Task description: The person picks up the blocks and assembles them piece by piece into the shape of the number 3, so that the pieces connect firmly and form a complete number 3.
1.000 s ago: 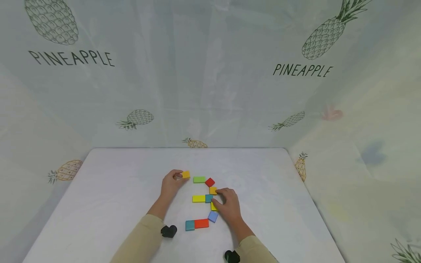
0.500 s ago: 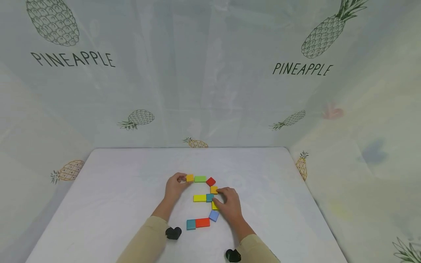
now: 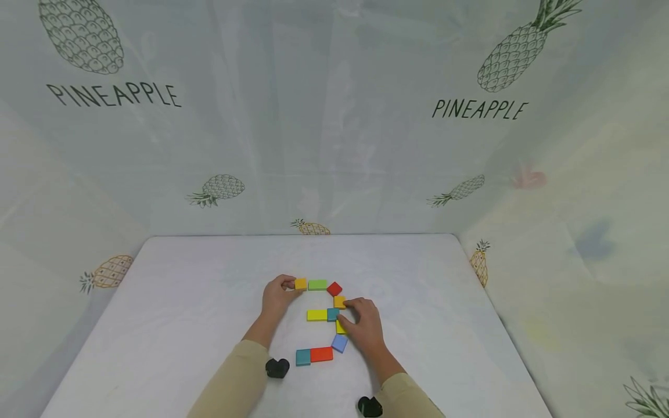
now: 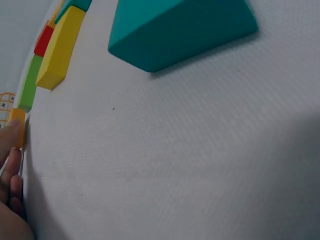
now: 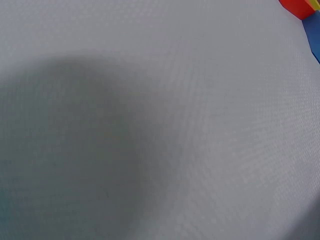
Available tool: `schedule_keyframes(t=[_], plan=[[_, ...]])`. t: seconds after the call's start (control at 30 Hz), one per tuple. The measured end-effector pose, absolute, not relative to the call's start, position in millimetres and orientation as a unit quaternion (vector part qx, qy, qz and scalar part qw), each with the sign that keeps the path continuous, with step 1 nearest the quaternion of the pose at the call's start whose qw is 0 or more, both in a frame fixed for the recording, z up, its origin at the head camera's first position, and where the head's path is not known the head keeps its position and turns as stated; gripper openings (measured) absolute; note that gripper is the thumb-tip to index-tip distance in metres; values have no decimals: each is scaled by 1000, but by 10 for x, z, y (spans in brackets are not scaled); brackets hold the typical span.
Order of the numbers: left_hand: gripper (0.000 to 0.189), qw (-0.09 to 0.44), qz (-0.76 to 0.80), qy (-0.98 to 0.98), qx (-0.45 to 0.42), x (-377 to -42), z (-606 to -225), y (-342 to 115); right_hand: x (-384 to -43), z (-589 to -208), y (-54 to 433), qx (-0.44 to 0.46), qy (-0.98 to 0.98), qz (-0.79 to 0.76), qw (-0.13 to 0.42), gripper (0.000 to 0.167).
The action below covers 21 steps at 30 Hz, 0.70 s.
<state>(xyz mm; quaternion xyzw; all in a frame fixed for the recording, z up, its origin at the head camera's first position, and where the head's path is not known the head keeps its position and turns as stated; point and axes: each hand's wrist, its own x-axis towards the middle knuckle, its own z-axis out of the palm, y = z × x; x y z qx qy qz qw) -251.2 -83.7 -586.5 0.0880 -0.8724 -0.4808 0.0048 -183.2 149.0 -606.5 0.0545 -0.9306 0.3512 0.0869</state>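
Note:
In the head view, my left hand (image 3: 276,296) pinches a small orange block (image 3: 300,284) at the left end of a green block (image 3: 317,285). A narrow gap shows between the two blocks. My right hand (image 3: 364,325) rests at the right side of the figure, its fingertips touching an orange block (image 3: 339,302) and its thumb by a teal block (image 3: 333,314). That thumb partly covers a yellow block (image 3: 341,327). A red block (image 3: 334,288) sits turned between green and orange. In the left wrist view, fingers (image 4: 12,167) hold the orange block (image 4: 18,120).
A long yellow block (image 3: 316,315) adjoins the teal one. Lower down lie a tilted blue block (image 3: 340,343), a red block (image 3: 321,354) and another teal block (image 3: 303,357). All lie on a white table (image 3: 418,278). A pineapple-print cloth (image 3: 334,145) hangs behind.
My left hand has brought the orange block right and slightly nearer, up to the green block's left end, then eased it slightly left. My right hand stays in place.

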Motion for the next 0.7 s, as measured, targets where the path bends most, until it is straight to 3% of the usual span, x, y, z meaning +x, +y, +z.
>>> schedule_keyframes(t=[0.37, 0.7], plan=[[34, 11, -478, -876, 65, -2536, -5896, -860, -1824, -6051, 1483, 44, -933, 349, 77, 35], [35, -14, -485, -872, 70, -2529, -5921, -925, -1822, -6055, 1475, 43, -934, 349, 71, 35]])
